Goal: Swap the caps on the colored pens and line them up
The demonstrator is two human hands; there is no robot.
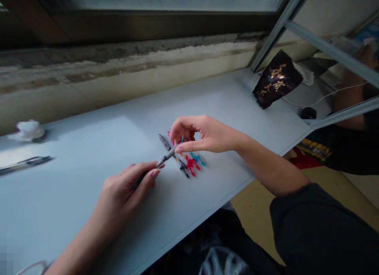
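My left hand (pixel 127 188) is closed around the dark barrel of a pen (pixel 161 161) that slants up to the right over the white table (pixel 74 156). My right hand (pixel 197 134) pinches the pen's grey tip end between thumb and fingers. Just beyond and under my right hand lies a small cluster of pens (pixel 191 163) with red, blue and black parts, flat on the table.
Another pen (pixel 25 163) lies at the table's far left, with a crumpled white tissue (pixel 29 129) behind it. A dark foil bag with gold print (pixel 276 83) stands at the back right by a metal frame. The table's front edge runs diagonally past my right forearm.
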